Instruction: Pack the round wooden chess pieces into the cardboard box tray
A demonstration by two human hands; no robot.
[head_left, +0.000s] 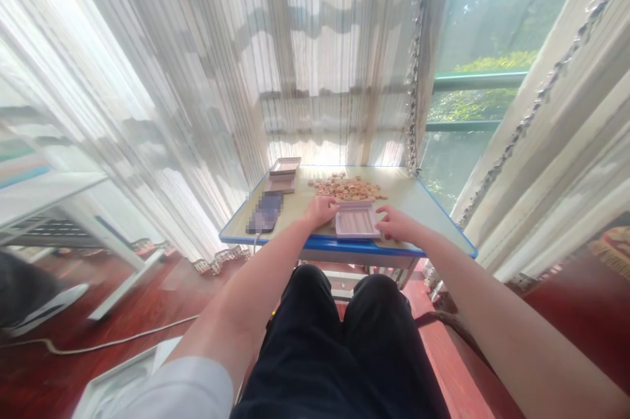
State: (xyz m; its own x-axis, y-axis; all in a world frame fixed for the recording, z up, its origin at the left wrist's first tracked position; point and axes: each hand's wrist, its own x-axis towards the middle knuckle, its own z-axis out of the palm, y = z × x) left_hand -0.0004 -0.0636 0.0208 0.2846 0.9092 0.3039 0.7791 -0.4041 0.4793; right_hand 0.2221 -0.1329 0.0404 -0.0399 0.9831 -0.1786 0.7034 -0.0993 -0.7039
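A shallow, light wooden tray (357, 220) lies near the front edge of the table, its bottom showing bare. Behind it spreads a heap of small round wooden pieces (350, 189). My left hand (322, 210) rests at the tray's upper left corner, close to the heap, fingers loosely bent and slightly apart. At the right side of the tray is my right hand (395, 225), thumb and fingers apart, fingertips at or very near the rim. No piece can be made out in either hand.
The small table (295, 233) has a blue edge. Two more shallow trays (283, 182) sit at its back left, with a dark phone (266, 212) and cable in front. Curtains (335, 64) hang behind. A white desk (54, 186) stands to the left.
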